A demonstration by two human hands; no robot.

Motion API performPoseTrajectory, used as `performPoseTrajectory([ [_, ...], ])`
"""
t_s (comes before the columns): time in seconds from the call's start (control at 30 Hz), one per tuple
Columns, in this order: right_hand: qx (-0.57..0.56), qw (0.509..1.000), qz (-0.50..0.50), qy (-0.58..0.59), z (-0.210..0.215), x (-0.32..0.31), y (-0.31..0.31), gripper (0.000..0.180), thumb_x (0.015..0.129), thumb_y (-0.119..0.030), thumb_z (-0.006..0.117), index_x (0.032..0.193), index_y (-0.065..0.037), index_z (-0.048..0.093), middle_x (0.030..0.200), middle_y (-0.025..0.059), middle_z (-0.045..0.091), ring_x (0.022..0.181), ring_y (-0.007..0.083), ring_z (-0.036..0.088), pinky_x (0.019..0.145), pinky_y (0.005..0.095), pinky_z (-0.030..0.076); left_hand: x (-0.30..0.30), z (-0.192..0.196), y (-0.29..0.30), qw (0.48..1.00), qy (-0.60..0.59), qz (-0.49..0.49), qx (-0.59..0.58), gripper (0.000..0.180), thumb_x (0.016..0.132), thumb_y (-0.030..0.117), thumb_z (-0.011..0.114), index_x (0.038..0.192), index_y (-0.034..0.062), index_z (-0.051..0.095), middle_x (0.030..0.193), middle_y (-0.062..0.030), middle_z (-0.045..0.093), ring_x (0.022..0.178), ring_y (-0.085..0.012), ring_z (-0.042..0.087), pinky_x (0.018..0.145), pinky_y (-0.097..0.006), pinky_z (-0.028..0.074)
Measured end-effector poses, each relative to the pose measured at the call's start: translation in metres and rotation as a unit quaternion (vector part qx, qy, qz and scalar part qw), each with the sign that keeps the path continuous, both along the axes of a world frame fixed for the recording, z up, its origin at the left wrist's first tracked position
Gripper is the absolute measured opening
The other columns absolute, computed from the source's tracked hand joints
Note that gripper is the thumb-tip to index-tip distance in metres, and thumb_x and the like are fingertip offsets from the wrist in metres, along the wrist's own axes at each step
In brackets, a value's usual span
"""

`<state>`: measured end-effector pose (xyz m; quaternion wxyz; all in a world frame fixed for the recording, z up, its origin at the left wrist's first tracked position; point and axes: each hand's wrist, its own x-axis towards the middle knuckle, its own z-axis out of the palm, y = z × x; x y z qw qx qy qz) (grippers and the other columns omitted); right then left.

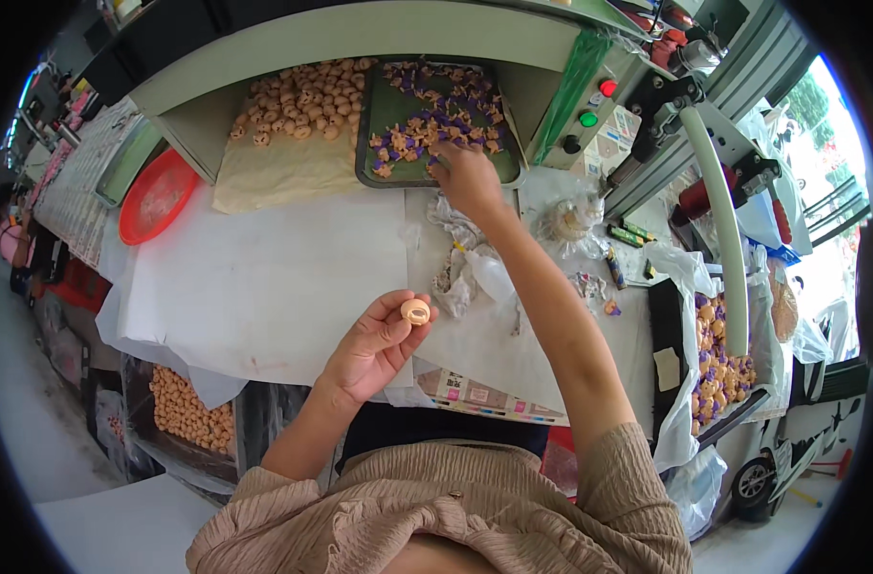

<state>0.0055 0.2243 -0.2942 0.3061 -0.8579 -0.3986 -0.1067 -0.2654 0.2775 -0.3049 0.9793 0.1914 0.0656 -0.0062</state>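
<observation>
My left hand [371, 346] is raised over the near part of the table. Its thumb and fingers pinch a small peach doll head [415, 312], turned so that a dark opening in it shows. My right arm reaches forward to the dark green tray [380, 120]. There my right hand [470, 179] is bent down at the tray's near edge, its fingers closed among small peach-and-purple doll bodies [427, 132]. What is between those fingertips is hidden. Left of the tray, many similar doll heads [307, 105] lie heaped on a cream cloth [274, 177].
A red basin [159, 196] stands at the left. Below the table's left edge is a box of doll heads [192, 411]. At right, a lined bin holds peach-and-purple figures [718, 373]. A machine arm with a pale hose [718, 220] rises beside crumpled rags [465, 273].
</observation>
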Motion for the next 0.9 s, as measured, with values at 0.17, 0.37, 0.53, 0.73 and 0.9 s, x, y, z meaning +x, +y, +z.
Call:
performPoseTrajectory([
  [0.17,-0.016,0.999,0.037,0.034,-0.004,0.012,0.02,0.021,0.08,-0.006,0.057,0.097,-0.007,0.068,0.089,0.0204,0.066,0.078,0.0383,0.063,0.076,0.045,0.051,-0.013,0.009,0.0,1.0,0.025,-0.002,-0.005,0.035,0.088,-0.001,0.061,0.12,0.0098,0.057,0.126,-0.0078,0.057,0.121,-0.0245,0.053,0.104,-0.03,0.047],
  [0.37,0.134,0.979,0.116,0.105,0.034,-0.047,-0.009,0.021,0.079,-0.001,0.064,0.099,-0.005,0.067,0.09,0.0133,0.069,0.078,0.0254,0.066,0.071,0.0331,0.052,-0.017,-0.002,0.018,0.999,0.037,0.035,0.011,0.034,0.088,0.001,0.062,0.12,0.0085,0.057,0.124,-0.0091,0.058,0.117,-0.0235,0.056,0.101,-0.029,0.048],
  [0.53,0.23,0.835,0.114,0.487,0.032,-0.121,-0.062,0.018,0.087,-0.005,0.066,0.103,0.003,0.062,0.094,0.0055,0.067,0.086,0.0096,0.062,0.076,0.0235,0.051,-0.005,-0.021,0.017,0.997,0.039,0.035,0.049,0.035,0.089,0.005,0.062,0.123,0.0065,0.054,0.122,-0.0088,0.059,0.113,-0.0225,0.058,0.1,-0.03,0.049],
  [0.73,0.294,0.849,0.071,0.433,0.003,-0.17,-0.108,0.019,0.083,0.001,0.07,0.1,0.003,0.063,0.094,0.0078,0.067,0.086,0.0123,0.064,0.078,0.0249,0.052,0.007,-0.035,-0.014,0.999,0.013,0.002,0.045,0.035,0.089,0.005,0.062,0.123,0.0051,0.054,0.119,-0.0067,0.059,0.113,-0.0188,0.058,0.101,-0.03,0.048],
  [0.9,0.268,0.897,0.049,0.348,-0.012,-0.175,-0.137,0.016,0.082,0.002,0.07,0.097,0.004,0.065,0.092,0.0079,0.067,0.086,0.0133,0.064,0.077,0.0249,0.052,0.009,-0.037,-0.036,0.998,0.012,0.002,0.065,0.033,0.088,0.004,0.064,0.12,0.0044,0.056,0.116,-0.0065,0.061,0.109,-0.0176,0.06,0.098,-0.03,0.05],
])
